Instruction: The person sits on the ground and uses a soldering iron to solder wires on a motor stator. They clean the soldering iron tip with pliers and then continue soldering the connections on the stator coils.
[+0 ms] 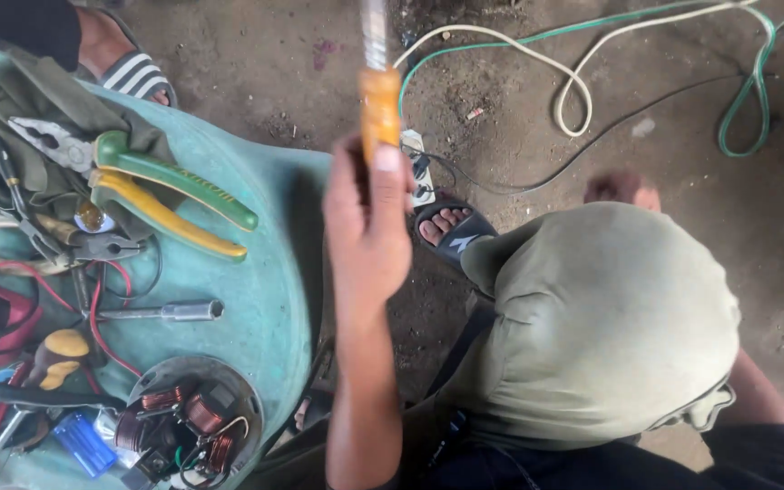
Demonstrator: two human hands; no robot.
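My left hand (367, 222) is raised in the middle of the view, shut on the orange handle of a screwdriver-like tool (379, 109). Its metal shaft (374, 32) points away toward the top edge. My thumb lies along the handle. Only the top of my right hand (623, 189) shows, blurred, beyond my bent knee in olive trousers (610, 318); its fingers are hidden. A round plate with copper coil windings (191, 422) sits at the near edge of a teal surface (269, 272), left of my left forearm.
On the teal surface lie pliers with green and yellow handles (170, 195), a metal socket bar (170, 311), smaller pliers, red wires (11, 299) and a blue lighter (83, 443). White and green cables (583, 86) loop across the dirt floor. My sandalled foot (451, 227) is below my hand; another person's striped sandal (133, 73) is top left.
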